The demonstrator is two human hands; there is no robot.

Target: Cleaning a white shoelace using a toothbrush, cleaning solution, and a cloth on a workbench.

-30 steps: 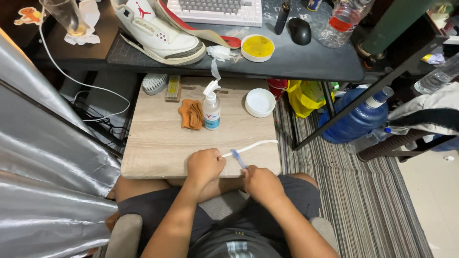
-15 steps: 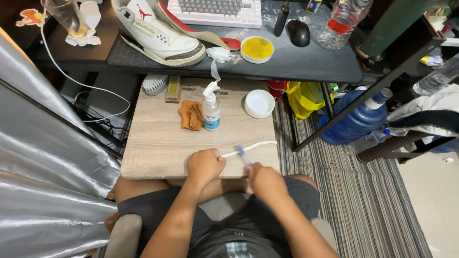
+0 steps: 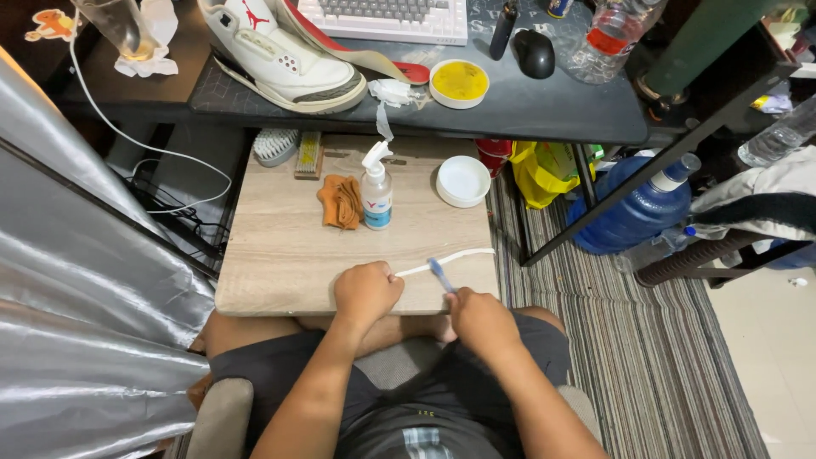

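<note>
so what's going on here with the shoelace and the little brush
A person sits with a wooden board across their lap. Their left hand pins one end of a white shoelace flat on the board, and their right hand holds a small blue brush against the lace. A spray bottle, an orange cloth and a white bowl sit further back on the board. A white sneaker without its lace rests on the dark desk above.

Bright, even light; sharp focus
</note>
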